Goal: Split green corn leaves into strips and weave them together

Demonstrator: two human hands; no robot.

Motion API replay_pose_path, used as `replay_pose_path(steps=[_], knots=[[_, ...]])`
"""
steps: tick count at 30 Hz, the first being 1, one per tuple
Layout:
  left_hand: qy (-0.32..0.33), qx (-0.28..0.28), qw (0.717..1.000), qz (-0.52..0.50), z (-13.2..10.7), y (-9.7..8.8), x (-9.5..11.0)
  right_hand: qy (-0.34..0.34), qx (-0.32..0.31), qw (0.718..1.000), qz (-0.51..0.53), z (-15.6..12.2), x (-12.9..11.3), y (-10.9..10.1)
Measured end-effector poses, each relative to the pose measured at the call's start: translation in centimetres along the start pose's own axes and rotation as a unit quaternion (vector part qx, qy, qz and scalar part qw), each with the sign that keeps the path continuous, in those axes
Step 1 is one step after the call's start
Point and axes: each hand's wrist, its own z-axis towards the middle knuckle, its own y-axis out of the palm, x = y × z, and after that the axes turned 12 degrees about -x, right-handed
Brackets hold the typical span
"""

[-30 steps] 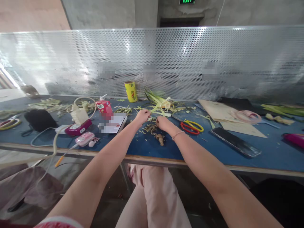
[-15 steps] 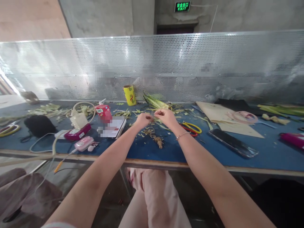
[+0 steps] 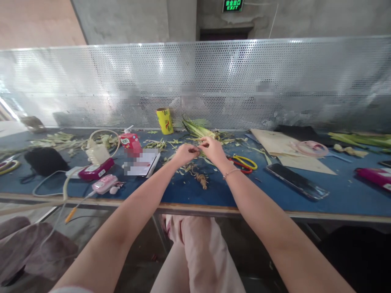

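My left hand (image 3: 187,154) and my right hand (image 3: 211,149) meet above the middle of the blue table (image 3: 171,194), fingertips pinched close together. Whatever lies between the fingers is too small to make out. Just below them rests a wound bundle of brown twine (image 3: 201,180), its loose strands reaching up under the hands. Behind the hands is a clump of green and pale leaf stalks (image 3: 198,129), with torn plant scraps around it. Scissors with red and yellow handles (image 3: 247,162) lie right of my right wrist.
To the left are a phone with a lit screen (image 3: 143,163), a red carton (image 3: 130,142), a magenta box (image 3: 97,169) and cables. A dark phone (image 3: 297,182) and brown paper sheets (image 3: 293,154) lie right. A perforated metal screen (image 3: 214,81) closes the back, a yellow roll (image 3: 165,121) before it.
The whole view has shifted slightly, so things appear a little left and higher. My fingertips have drawn nearer each other; the objects on the table stay in place.
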Motion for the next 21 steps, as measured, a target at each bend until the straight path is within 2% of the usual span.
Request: replay_pose_path(steps=[3,4,5,7,9,12,14,16,19,21], knots=[[-0.023,0.027,0.996,-0.086,0.1,-0.2,0.0,-0.046,0.119,0.991,0.033,-0.5,-1.4,-0.5],[-0.038,0.040,0.991,-0.125,0.1,-0.3,0.0,-0.060,0.135,0.988,0.052,-0.7,-1.9,-0.7],[-0.052,0.053,0.983,-0.166,0.1,-0.4,0.1,-0.069,0.115,0.989,0.070,-0.9,-2.3,-0.9],[-0.069,0.078,0.964,-0.246,0.1,-0.7,0.2,-0.069,-0.001,0.995,0.075,-1.4,-2.9,-0.9],[-0.069,0.102,0.943,-0.309,0.0,-1.1,0.4,-0.050,-0.117,0.991,0.039,-1.6,-2.7,-0.5],[-0.064,0.122,0.913,-0.383,-0.2,-1.6,0.9,-0.018,-0.195,0.980,-0.042,-1.3,-1.4,0.6],[-0.068,0.114,0.896,-0.425,-0.2,-1.7,1.2,-0.041,-0.187,0.978,-0.086,-0.8,-0.5,1.2],[-0.083,0.090,0.880,-0.460,-0.3,-1.9,1.4,-0.059,-0.139,0.982,-0.114,-0.4,0.1,1.4],[-0.119,0.036,0.851,-0.510,-0.4,-2.0,1.6,-0.040,-0.077,0.985,-0.151,0.0,0.4,1.1],[-0.139,-0.005,0.828,-0.544,-0.5,-2.2,1.6,-0.037,-0.062,0.986,-0.151,0.0,0.3,0.8]])
